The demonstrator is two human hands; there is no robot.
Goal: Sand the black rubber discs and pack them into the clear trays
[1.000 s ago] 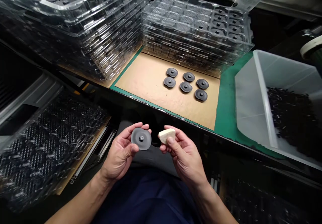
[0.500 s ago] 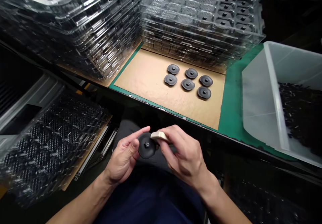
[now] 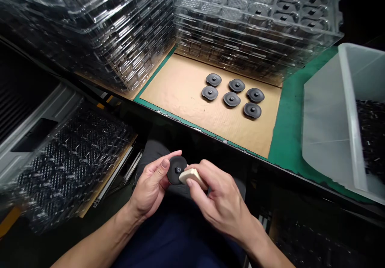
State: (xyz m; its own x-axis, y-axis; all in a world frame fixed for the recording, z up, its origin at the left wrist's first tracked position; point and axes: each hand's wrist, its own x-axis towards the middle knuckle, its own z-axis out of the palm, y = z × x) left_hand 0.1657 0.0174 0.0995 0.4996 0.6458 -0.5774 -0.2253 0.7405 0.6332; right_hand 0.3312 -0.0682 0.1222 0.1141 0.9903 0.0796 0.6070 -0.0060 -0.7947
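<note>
Above my lap, my left hand [image 3: 153, 183] grips a round black disc [image 3: 175, 167] by its left edge, thumb in front, with the disc's small central stud facing me. My right hand [image 3: 215, 191] pinches a cream-coloured block [image 3: 192, 175] between thumb and fingers. The block's left end overlaps the disc's lower right part, close to the stud. Beyond the hands, several similar black discs [image 3: 231, 99] lie in two rows on a brown board [image 3: 180, 81], studs up.
Clear plastic trays are stacked at the back left [image 3: 120, 31] and back centre [image 3: 240, 31], the latter holding black discs. A translucent bin [image 3: 327, 131] of dark parts stands right on the green table [image 3: 290, 127]. More clear trays [image 3: 72, 163] lie lower left.
The cream block has moved from the disc's upper right edge down across its lower right face, with my right hand. The view has shifted, so the bin and back trays appear farther right.
</note>
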